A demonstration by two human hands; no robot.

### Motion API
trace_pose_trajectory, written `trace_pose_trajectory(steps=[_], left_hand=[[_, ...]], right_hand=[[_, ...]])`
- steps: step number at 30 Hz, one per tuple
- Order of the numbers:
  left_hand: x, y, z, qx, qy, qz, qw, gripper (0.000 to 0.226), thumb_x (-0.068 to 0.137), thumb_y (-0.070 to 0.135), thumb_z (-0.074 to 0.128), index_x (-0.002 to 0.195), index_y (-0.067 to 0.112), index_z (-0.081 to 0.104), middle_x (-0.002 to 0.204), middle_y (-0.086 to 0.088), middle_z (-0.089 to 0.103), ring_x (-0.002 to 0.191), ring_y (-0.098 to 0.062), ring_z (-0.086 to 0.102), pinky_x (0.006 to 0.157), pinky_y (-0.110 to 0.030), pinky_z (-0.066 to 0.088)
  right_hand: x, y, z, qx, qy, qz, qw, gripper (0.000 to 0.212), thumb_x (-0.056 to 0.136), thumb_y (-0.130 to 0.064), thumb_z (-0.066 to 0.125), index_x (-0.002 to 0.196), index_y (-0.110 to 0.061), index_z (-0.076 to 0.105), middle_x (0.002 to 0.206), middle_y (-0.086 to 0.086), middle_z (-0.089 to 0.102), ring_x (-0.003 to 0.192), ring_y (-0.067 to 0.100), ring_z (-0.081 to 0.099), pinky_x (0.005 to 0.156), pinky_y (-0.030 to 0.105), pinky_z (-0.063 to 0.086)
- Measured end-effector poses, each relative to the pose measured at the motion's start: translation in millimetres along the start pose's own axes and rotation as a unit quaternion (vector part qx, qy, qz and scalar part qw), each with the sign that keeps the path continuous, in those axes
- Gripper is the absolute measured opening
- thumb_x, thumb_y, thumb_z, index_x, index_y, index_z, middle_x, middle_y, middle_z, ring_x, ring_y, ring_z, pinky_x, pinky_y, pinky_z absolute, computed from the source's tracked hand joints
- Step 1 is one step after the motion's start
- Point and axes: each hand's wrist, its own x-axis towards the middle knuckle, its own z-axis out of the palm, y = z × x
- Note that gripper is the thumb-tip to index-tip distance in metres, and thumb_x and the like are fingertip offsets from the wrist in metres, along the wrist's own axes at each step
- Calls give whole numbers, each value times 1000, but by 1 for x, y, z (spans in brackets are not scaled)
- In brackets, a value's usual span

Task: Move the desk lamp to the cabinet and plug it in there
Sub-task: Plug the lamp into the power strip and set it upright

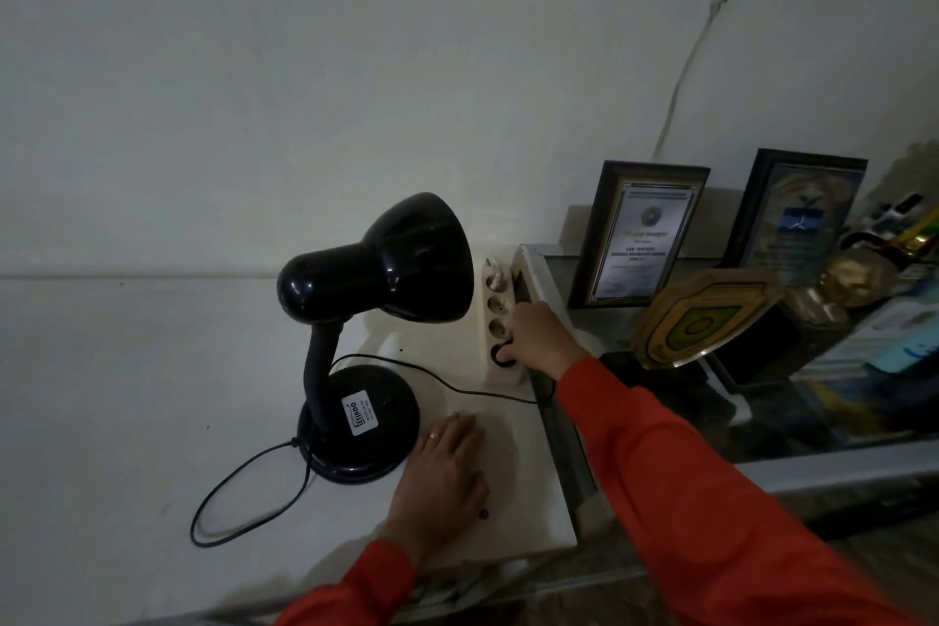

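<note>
A black desk lamp [363,305] with a round base and bent neck stands unlit on the white cabinet top [152,397]. Its thin black cord [244,488] loops off the front left of the base, then runs right to a black plug [503,353]. The plug sits in the nearest socket of a cream power strip [495,305]. My right hand [541,336] is closed over that plug. My left hand [442,470] lies flat, fingers spread, on the cabinet top just right of the lamp base, holding nothing. Both sleeves are orange.
Right of the power strip is a glass-topped surface [762,412] crowded with two framed certificates [637,236], a gold shield plaque [703,320] and several small items. A white cable [686,66] runs up the wall behind. The white wall stands close behind the lamp.
</note>
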Motion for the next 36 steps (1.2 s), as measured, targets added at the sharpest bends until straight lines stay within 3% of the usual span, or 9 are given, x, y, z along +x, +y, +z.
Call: trace_pose_trajectory(steps=[10, 15, 20, 24, 26, 28, 31, 34, 36], left_hand=[[1, 1, 1, 7, 9, 3, 1000, 61, 84, 42, 40, 141, 22, 33, 154, -3, 28, 142, -22, 21, 114, -33, 6], [-2, 1, -2, 11, 8, 11, 1000, 59, 87, 39, 38, 142, 21, 30, 155, -2, 25, 143, -21, 19, 117, -38, 13], [-8, 1, -13, -17, 12, 42, 999, 49, 89, 30, 43, 137, 22, 41, 152, -4, 32, 142, -22, 22, 116, -37, 18], [-22, -8, -31, -45, -12, 92, 995, 42, 89, 27, 44, 130, 23, 50, 147, -3, 39, 136, -19, 33, 111, -34, 28], [-33, -13, -45, -89, 13, 108, 990, 35, 86, 21, 48, 119, 22, 60, 132, -2, 54, 120, -15, 49, 103, -30, 41], [-45, -19, -59, -125, 53, 127, 983, 28, 79, 12, 52, 101, 21, 68, 109, 0, 66, 99, -10, 57, 86, -29, 50], [-66, -33, -74, -167, 144, 161, 962, 21, 72, 6, 49, 80, 20, 62, 87, 4, 61, 81, -10, 50, 69, -29, 42], [-81, -52, -87, -238, 265, 102, 929, 9, 73, 10, 45, 78, 18, 46, 88, 6, 44, 81, -12, 42, 72, -21, 36], [-80, -67, -98, -279, 300, 27, 912, 15, 72, 18, 48, 86, 16, 43, 95, -1, 42, 88, -11, 40, 79, -13, 33]], right_hand=[[-4, 6, 23, 19, 63, 16, 998, 18, 78, -16, 72, 76, 0, 66, 76, 18, 66, 80, 31, 66, 60, 28, 39], [-8, 4, 25, 14, 77, 3, 997, 17, 81, -16, 70, 83, 0, 66, 92, 18, 68, 83, 32, 66, 64, 31, 50], [-17, 4, 25, -5, 84, -14, 996, 22, 85, -19, 63, 96, 0, 62, 104, 17, 61, 95, 31, 61, 67, 29, 42], [-40, -4, 27, -17, 203, -84, 976, 24, 85, -15, 60, 106, -5, 63, 113, 12, 58, 105, 28, 53, 86, 35, 46], [-56, -14, 37, 24, 259, -135, 956, 27, 81, -12, 63, 107, -7, 65, 110, 9, 61, 102, 24, 55, 89, 35, 49], [-69, -26, 53, 67, 271, -153, 948, 29, 79, -10, 64, 107, -7, 67, 108, 7, 62, 100, 22, 57, 88, 31, 50], [-79, -43, 79, 137, 205, -165, 955, 31, 80, -8, 61, 111, -5, 65, 110, 9, 60, 102, 22, 57, 89, 29, 49], [-82, -62, 99, 198, 127, -125, 964, 43, 79, -20, 67, 120, -6, 60, 122, 12, 57, 113, 23, 55, 99, 31, 45], [-84, -75, 107, 238, 111, -100, 960, 55, 76, -29, 72, 124, -7, 57, 127, 13, 56, 117, 19, 50, 100, 9, 32]])
